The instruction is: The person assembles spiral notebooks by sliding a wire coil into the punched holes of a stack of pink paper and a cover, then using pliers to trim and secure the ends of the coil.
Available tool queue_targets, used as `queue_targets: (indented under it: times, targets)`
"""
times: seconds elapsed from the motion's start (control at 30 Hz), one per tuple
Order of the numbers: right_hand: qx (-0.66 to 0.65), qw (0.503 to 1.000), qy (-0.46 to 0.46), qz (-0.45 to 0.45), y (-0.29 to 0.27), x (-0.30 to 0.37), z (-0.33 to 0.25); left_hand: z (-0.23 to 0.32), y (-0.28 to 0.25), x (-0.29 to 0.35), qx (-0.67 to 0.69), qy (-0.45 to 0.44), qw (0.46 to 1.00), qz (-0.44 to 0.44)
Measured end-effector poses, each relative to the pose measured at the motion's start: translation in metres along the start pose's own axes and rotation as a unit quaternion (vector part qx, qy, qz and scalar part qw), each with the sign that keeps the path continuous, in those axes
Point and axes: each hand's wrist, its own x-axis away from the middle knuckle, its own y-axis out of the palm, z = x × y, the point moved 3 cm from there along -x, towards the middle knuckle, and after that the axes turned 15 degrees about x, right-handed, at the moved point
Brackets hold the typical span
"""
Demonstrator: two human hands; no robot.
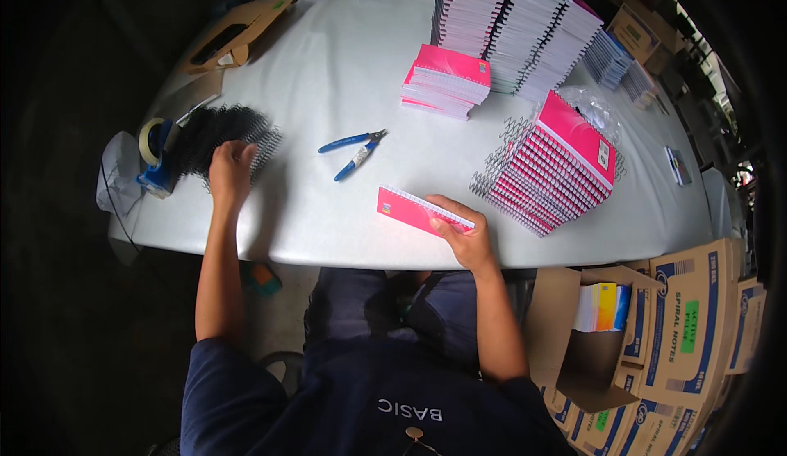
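Notebook (410,209), punched edge without visible coil, pinched between fingers of right hand (473,245) over surface (328,222); left hand (229,176) at black coil pile (197,138), finger closure indeterminable. Coiled pink stack (574,145), right, apparently finished; uncoiled pink stack (447,79), farther back, apparently remaining.

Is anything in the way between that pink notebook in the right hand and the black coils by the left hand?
Partly: the blue-handled pliers lie open on the table between the pink notebook and the black coils. Nothing else visible stands between them; the left hand is at the coils.
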Motion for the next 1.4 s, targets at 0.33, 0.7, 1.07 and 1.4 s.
queue_targets:
  times: [0.33,0.7,1.07,1.4]
  targets:
    - [-0.003,0.999,0.034,0.0,0.002,0.002,0.011,0.099,0.055,0.09,0.29,-0.003,0.873,-0.392]
    - [0.022,1.0,0.018,0.014,0.002,0.001,0.006,0.101,0.079,0.084,0.24,-0.063,0.861,-0.444]
    - [0.023,1.0,-0.016,-0.009,0.005,0.001,0.006,0.093,0.088,0.067,0.37,-0.385,0.645,-0.546]
    - [0.04,0.999,0.016,0.0,0.001,0.005,0.002,0.162,0.069,0.058,0.048,0.378,0.793,-0.476]
